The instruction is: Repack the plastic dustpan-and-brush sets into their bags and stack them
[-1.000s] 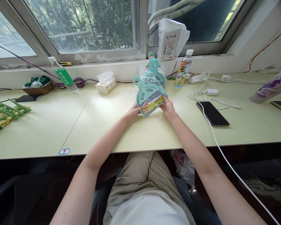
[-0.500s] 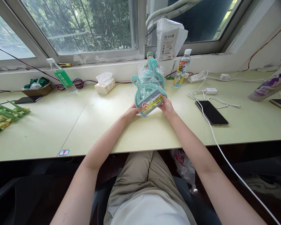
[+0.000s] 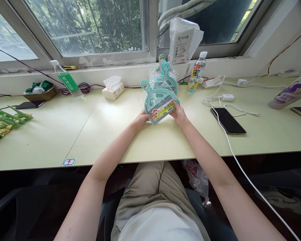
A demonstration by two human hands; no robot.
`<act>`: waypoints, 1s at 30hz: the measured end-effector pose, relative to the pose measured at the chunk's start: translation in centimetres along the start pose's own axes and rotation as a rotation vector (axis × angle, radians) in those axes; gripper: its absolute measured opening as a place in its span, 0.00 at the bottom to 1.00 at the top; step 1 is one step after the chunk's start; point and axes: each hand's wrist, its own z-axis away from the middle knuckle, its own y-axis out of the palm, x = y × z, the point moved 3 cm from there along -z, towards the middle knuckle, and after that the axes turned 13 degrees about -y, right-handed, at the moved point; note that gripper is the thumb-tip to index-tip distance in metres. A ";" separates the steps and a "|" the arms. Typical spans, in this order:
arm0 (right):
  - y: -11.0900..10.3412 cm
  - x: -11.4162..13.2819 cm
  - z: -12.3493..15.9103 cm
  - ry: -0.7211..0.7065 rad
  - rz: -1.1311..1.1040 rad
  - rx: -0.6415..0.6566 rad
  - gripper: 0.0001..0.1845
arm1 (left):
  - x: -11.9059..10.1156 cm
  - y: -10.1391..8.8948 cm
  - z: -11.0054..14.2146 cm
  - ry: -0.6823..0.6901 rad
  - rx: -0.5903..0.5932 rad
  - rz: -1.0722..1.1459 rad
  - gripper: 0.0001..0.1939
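Note:
A teal dustpan and brush set (image 3: 157, 97) in clear plastic wrap, with a yellow label along its lower edge, is held tilted above the table. My left hand (image 3: 142, 119) grips its lower left edge, thumb over the label. On the lower right corner, my right hand (image 3: 178, 113) is closed around the edge, thumb in front. The fingers behind the set are mostly hidden. Just behind it, against the wall under the window, stands a stack of similar wrapped dustpans (image 3: 165, 75) with teal, green and red handles.
A tissue box (image 3: 113, 91) and a green-labelled bottle (image 3: 69, 82) stand to the left, with green plastic pieces (image 3: 7, 122) at the far left. On the right are a drink bottle (image 3: 196, 73), a black phone (image 3: 228, 121), a white cable (image 3: 228, 144) and a power strip (image 3: 212, 82).
Both hands keep the same hold on the dustpan set, which has barely moved. The whole view has shifted slightly.

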 end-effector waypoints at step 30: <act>3.0 1.4 2.8 -0.101 -0.051 0.194 0.29 | -1.1 2.8 1.2 0.186 -0.194 0.129 0.31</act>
